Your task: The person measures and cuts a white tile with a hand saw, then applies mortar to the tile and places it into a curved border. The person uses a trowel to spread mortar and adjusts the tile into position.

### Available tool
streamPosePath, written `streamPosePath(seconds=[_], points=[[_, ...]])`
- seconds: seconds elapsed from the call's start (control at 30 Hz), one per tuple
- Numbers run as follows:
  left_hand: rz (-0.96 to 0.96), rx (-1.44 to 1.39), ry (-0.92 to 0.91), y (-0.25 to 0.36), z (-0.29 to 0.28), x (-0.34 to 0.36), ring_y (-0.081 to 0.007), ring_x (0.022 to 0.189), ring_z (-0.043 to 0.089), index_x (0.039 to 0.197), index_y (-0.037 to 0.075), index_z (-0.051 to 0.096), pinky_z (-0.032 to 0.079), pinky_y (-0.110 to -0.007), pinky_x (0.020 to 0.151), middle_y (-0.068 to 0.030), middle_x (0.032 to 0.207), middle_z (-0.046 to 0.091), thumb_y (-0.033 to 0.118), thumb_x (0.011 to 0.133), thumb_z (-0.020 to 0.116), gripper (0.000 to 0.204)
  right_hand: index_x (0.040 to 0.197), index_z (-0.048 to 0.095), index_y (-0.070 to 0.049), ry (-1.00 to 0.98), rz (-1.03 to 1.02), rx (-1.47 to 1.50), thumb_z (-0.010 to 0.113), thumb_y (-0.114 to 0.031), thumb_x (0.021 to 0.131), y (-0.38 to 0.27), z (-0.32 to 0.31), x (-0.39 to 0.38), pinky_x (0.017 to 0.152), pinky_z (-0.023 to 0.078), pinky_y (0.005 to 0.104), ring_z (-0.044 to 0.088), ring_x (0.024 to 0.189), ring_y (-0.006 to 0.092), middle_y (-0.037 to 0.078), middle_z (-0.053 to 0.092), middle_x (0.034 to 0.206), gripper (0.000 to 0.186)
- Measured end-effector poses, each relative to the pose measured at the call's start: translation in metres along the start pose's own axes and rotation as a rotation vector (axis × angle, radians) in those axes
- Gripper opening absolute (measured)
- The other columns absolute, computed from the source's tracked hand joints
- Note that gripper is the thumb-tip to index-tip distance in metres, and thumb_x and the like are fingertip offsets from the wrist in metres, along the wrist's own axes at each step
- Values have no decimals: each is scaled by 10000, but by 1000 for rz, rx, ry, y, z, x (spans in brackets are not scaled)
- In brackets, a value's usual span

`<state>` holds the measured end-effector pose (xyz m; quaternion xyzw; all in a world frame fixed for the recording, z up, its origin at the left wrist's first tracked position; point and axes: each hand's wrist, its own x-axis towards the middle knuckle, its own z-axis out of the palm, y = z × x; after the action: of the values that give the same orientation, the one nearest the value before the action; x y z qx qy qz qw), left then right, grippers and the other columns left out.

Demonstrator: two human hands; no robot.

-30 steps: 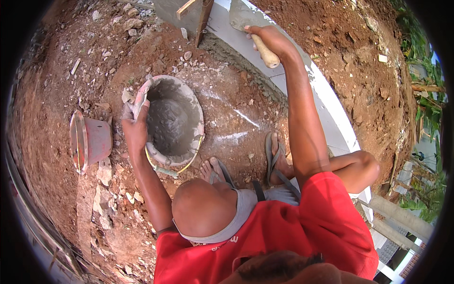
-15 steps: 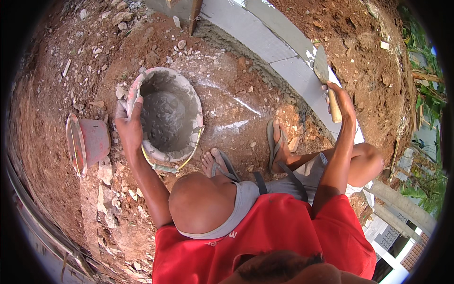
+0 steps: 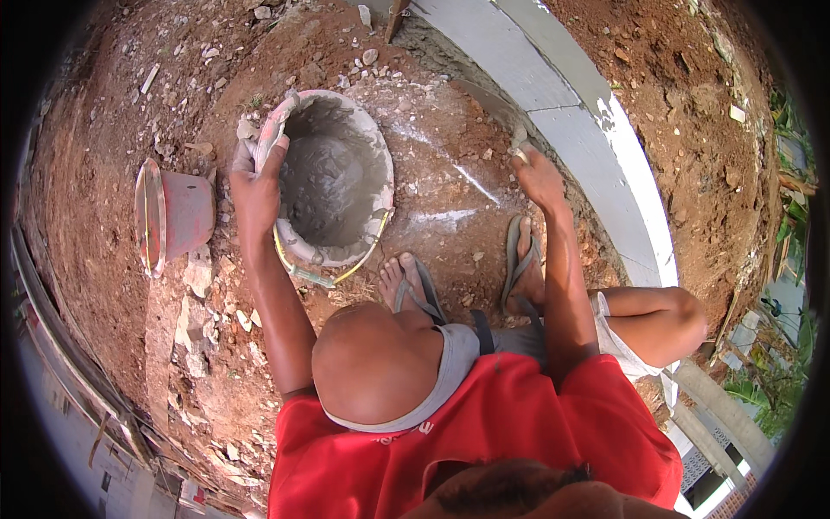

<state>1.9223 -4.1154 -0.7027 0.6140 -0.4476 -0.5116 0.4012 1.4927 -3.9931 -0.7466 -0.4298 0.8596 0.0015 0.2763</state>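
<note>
My left hand [image 3: 258, 183] grips the rim of a bucket [image 3: 382, 164] on the ground, thumb over the edge. Wet grey mortar [image 3: 333, 177] fills much of it, and its wire handle hangs down on the near side. My right hand [image 3: 540, 179] is closed round a trowel [image 3: 491, 102]; the fingers cover most of its handle. The dark blade points away and to the left, beside the foot of a low wall of pale grey blocks [image 3: 553, 121]. Whether the blade touches the ground or the wall's base, I cannot tell.
A smaller reddish bucket [image 3: 188, 214] lies tipped on its side at the left. Broken stones [image 3: 192, 320] are scattered near it. My sandalled feet [image 3: 523, 268] stand between the mortar bucket and the wall. A wooden stake [image 3: 397, 19] rises at the far end.
My right hand has brought the trowel left, from over the wall's top to the wall's near side, and its blade has turned leftward. My left hand stays on the bucket rim. The view has shifted slightly.
</note>
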Motion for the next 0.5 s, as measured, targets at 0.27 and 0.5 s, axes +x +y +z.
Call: streamPosePath(seconds=[0.27,0.5], points=[[-57,29,45,-5,-6,0,-67,877,569,1128,45,713,448,-255,786,22,983,680,234,994,770,239,1320,685,-61,58,81,-47,660,-454,978,-17,34,73,1045,509,536,652,1251,464,275,715,1288,521],[-28,66,35,-3,-3,-3,-41,803,523,1060,71,705,419,-233,723,65,900,648,269,990,778,223,1288,720,-36,102,189,72,697,-494,937,-14,34,59,1046,510,523,654,1252,464,298,715,1271,577]])
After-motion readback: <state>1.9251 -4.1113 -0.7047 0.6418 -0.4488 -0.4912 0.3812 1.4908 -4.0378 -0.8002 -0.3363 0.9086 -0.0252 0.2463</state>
